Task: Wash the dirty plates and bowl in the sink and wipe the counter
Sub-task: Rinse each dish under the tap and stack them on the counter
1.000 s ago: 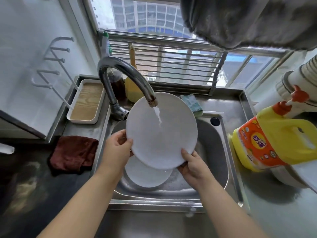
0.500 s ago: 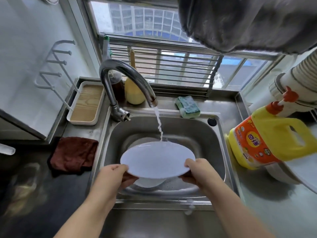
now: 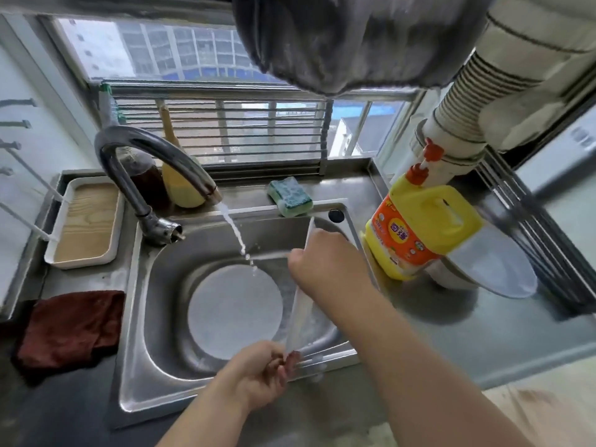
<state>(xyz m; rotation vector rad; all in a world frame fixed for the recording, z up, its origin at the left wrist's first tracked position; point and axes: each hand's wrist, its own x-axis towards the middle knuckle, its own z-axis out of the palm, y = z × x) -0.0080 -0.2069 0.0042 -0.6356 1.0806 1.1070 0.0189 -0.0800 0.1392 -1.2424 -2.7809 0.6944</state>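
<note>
I hold a white plate (image 3: 300,312) on edge over the right half of the steel sink (image 3: 151,311), so only its thin rim shows. My left hand (image 3: 258,375) pinches its near rim at the sink's front edge. My right hand (image 3: 322,266) grips its far rim. A second white plate (image 3: 235,312) lies flat in the basin. Water runs from the curved tap (image 3: 154,156) and falls onto the flat plate, just left of the held one.
A dark red cloth (image 3: 69,327) lies on the counter left of the sink, behind it a white tray (image 3: 85,221). A green sponge (image 3: 290,196) sits on the back ledge. At right stand a yellow detergent jug (image 3: 419,233) and a clean plate (image 3: 493,266).
The plate went from upright under the tap, to flat and low over the basin, to standing on edge at the right. My right hand moved to its far rim.
</note>
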